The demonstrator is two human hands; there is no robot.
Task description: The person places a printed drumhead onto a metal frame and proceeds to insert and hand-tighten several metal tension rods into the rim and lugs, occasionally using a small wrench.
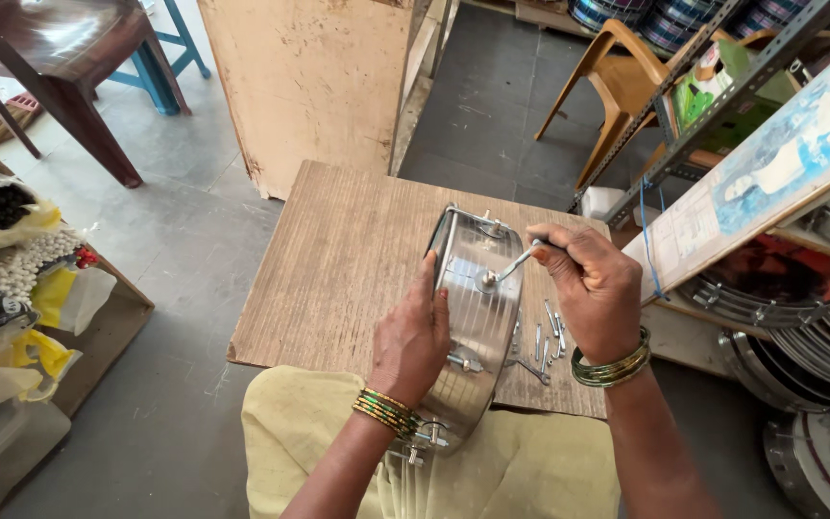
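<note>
On drum shell: right grip seemingly closed around tool

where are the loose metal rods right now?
In the head view the loose metal rods lie on the wooden board, just right of the metal drum shell and below the right hand.

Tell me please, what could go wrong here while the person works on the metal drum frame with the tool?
1. The metal drum frame stands on its edge, steadied only by the left hand; it might roll or tip off the wooden board.
2. The tool in the right hand could slip off the fitting toward the left fingers.
3. The loose metal rods near the board's edge might roll to the floor.
</note>
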